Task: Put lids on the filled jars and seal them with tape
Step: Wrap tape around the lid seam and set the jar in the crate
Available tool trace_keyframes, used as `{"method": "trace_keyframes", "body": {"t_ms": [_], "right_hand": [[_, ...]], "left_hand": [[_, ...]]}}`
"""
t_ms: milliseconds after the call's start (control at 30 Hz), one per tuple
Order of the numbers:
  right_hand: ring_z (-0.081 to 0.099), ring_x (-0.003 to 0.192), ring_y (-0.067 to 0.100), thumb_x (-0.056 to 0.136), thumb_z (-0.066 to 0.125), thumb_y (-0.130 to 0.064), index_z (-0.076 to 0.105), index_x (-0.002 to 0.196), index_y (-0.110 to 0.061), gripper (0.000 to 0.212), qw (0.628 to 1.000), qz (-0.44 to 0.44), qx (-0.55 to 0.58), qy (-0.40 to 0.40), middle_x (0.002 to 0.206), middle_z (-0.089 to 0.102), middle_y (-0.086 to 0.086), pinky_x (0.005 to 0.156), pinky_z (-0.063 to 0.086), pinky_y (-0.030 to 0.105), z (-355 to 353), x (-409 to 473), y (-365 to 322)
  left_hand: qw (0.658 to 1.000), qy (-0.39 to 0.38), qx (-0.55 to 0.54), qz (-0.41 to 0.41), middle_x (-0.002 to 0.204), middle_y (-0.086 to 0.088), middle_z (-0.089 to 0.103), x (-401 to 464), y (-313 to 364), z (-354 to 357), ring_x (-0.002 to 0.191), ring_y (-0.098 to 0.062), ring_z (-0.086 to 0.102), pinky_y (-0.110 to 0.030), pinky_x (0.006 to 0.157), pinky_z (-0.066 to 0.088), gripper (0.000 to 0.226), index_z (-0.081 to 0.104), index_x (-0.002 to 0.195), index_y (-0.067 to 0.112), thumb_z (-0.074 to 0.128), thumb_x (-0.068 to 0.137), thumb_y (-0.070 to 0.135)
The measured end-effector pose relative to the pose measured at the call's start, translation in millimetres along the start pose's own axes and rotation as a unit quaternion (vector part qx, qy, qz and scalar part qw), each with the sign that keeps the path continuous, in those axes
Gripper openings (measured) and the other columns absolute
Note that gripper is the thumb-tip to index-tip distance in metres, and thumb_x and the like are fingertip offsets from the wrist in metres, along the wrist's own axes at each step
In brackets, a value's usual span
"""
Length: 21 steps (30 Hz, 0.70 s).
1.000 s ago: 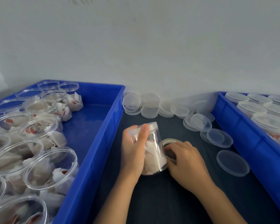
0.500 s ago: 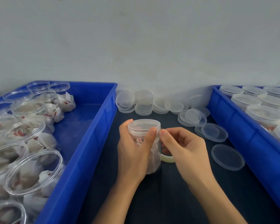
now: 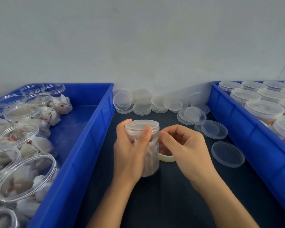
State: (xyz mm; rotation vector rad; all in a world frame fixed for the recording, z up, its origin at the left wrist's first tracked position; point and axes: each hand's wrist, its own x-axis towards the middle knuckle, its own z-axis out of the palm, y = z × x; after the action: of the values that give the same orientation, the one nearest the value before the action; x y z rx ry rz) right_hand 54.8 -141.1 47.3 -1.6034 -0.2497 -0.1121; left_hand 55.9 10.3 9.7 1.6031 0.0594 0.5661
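Here, a dark table (image 3: 163, 203) is seen in front of a pale wall (image 3: 138, 38), and two blue crates are placed on it, one at each side. The left crate (image 3: 89, 137) is filled on its left part with open clear jars (image 3: 25, 176) in which white packets are kept. The right crate (image 3: 237, 122) is packed with closed jars (image 3: 263, 111), each covered by a lid. Between the crates, near the wall, many loose lids (image 3: 141, 106) are piled, and one single lid (image 3: 227, 153) is laid flat on the table close to the right crate.

In the middle, the filled jar (image 3: 150, 155) is kept upright on the table, and a clear lid (image 3: 141, 126) is already placed on its top. The jar is gripped by the left hand (image 3: 130, 153): the fingers are curled around its side and the thumb is pressed up near the rim of the lid. A roll of tape (image 3: 167, 157) is found just behind the jar, under the right hand (image 3: 186, 148). The thumb and first finger of this hand are pinched together beside the edge of the lid; probably the end of the tape is held there, but this cannot be told surely, because the tape is clear.
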Motion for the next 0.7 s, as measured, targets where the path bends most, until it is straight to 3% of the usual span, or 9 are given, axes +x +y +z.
{"method": "trace_keyframes", "body": {"t_ms": [67,167,367,533,700], "right_hand": [[0.074,0.082,0.009,0.095,0.074,-0.02,0.077,0.094,-0.028,0.009,0.998,-0.043,-0.047,-0.017,0.088,0.077,-0.008,0.073,0.06,0.022,-4.2,-0.6,-1.3],[0.073,0.091,0.01,0.086,0.082,-0.024,0.072,0.106,-0.034,0.025,0.99,-0.083,-0.106,-0.03,0.096,0.074,-0.013,0.076,0.058,0.021,-7.0,-1.7,0.6],[0.072,0.09,0.007,0.09,0.081,-0.021,0.073,0.096,-0.034,0.016,0.972,-0.147,-0.183,0.006,0.092,0.073,-0.019,0.074,0.056,0.018,-4.7,-0.4,3.2],[0.073,0.088,0.007,0.094,0.075,-0.013,0.075,0.094,-0.032,0.019,0.989,-0.099,-0.11,0.001,0.09,0.076,-0.015,0.074,0.057,0.018,-5.0,-0.8,2.6],[0.075,0.081,0.009,0.092,0.076,-0.006,0.077,0.09,-0.026,0.02,0.996,-0.067,-0.061,0.005,0.086,0.078,-0.01,0.073,0.058,0.018,-4.7,1.7,1.9]], "left_hand": [[1.0,-0.007,-0.004,-0.012,0.114,0.024,0.072,1.1,0.0,-1.3,0.104,-0.001,0.073,-0.027,0.087,0.058,0.073,0.057,0.132,0.03,0.064,0.078,0.079],[1.0,-0.013,0.005,-0.025,0.108,0.016,0.075,2.3,-0.4,-2.3,0.1,-0.005,0.074,-0.035,0.088,0.059,0.077,0.061,0.129,0.024,0.061,0.079,0.082],[0.999,-0.019,0.019,-0.039,0.108,0.019,0.074,1.2,1.4,-1.6,0.1,-0.004,0.073,-0.036,0.09,0.06,0.079,0.061,0.128,0.025,0.06,0.077,0.085],[0.999,-0.025,0.024,-0.033,0.107,0.028,0.071,-0.9,6.4,-1.5,0.096,0.004,0.071,-0.013,0.076,0.054,0.075,0.059,0.128,0.029,0.058,0.076,0.083],[0.999,-0.03,0.029,-0.034,0.107,0.03,0.071,-2.1,8.9,-1.0,0.096,0.005,0.071,-0.009,0.075,0.052,0.067,0.057,0.125,0.035,0.059,0.076,0.081]]}}
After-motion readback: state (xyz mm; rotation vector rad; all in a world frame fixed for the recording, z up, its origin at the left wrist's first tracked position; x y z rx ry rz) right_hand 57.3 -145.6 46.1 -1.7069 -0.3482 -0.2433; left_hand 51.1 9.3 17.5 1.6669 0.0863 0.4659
